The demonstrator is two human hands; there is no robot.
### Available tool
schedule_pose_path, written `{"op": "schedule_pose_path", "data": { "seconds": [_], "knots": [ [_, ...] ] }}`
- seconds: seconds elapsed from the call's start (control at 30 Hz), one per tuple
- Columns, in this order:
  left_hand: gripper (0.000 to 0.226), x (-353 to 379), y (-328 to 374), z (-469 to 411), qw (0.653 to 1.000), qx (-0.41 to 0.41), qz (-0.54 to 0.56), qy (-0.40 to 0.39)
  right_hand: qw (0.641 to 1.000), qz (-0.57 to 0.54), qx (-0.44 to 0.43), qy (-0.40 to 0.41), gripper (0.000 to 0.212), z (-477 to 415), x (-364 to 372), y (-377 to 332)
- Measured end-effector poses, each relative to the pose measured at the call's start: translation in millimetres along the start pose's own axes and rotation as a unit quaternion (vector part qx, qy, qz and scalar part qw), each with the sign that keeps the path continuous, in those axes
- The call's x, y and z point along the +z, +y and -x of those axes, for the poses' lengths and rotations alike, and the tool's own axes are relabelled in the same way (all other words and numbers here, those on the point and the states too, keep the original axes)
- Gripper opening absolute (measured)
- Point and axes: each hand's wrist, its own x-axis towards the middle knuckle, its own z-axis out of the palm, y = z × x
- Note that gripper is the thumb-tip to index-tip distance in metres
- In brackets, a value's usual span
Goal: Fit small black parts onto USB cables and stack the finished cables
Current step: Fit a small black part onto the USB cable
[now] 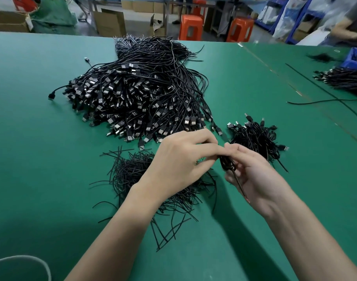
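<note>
I am watching a thin black cable (227, 163) being held just above the green worktop (41, 138), between the two hands and just in front of the small pile of finished cables (254, 136). It is looking light and floppy, wound into a tight little coil with one stiffer tail running down across the right palm. I am therefore judging the coil, not the loose end, to be the place to take hold. The left hand (179, 159) is pinching the coil's top, its grip clamped on it. The right hand (252, 175) is curling its grip round the lower part (any small black part is too tiny for me to be making out).
</note>
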Motion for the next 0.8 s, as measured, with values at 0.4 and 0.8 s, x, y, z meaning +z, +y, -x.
{"op": "schedule_pose_path", "data": {
  "seconds": [0.4,0.8],
  "knots": [
    [0.026,2,-26,-4,0.975,-0.218,-0.004,-0.049,0.874,0.397,-0.227,0.163,0.010,-30,-51,-55],
    [0.036,24,-147,-72,0.891,-0.392,-0.195,-0.121,0.678,0.711,-0.054,0.179,0.016,-77,-102,-77]
  ]
}}
